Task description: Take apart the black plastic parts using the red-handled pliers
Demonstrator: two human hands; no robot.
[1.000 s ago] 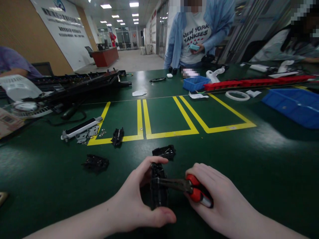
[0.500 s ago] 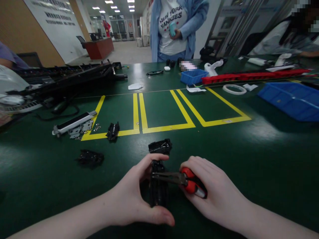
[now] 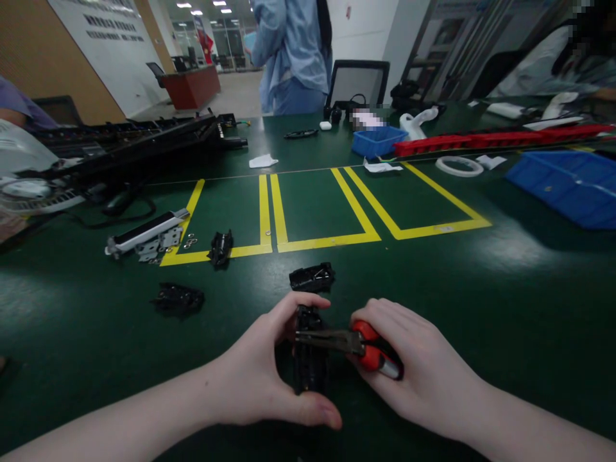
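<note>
My left hand point(image 3: 269, 359) grips a black plastic part point(image 3: 312, 369) between thumb and fingers, just above or on the green table. My right hand point(image 3: 409, 359) is wrapped around red-handled needle-nose pliers point(image 3: 337, 341). The jaws point left and lie across the upper half of the black part; whether they pinch anything there I cannot tell. Just beyond my left fingertips lies a second black part point(image 3: 312, 277). Two more similar pieces are to the left, one black piece point(image 3: 178, 298) on bare table and another black piece point(image 3: 221, 249) on the yellow tape.
Yellow tape outlines point(image 3: 332, 242) mark the green table point(image 3: 231, 340). At left are a silver-and-black bar point(image 3: 147, 232), metal brackets point(image 3: 158, 244) and long black assemblies point(image 3: 144, 151). Blue bins point(image 3: 568, 189), a tape roll point(image 3: 459, 166) and a red strip point(image 3: 500, 139) lie right. A person point(image 3: 298, 58) stands across the table.
The person across the table has turned and shifted left, uncovering a chair. My view has tilted slightly; both hands, the pliers and the black part keep nearly the same arrangement.
</note>
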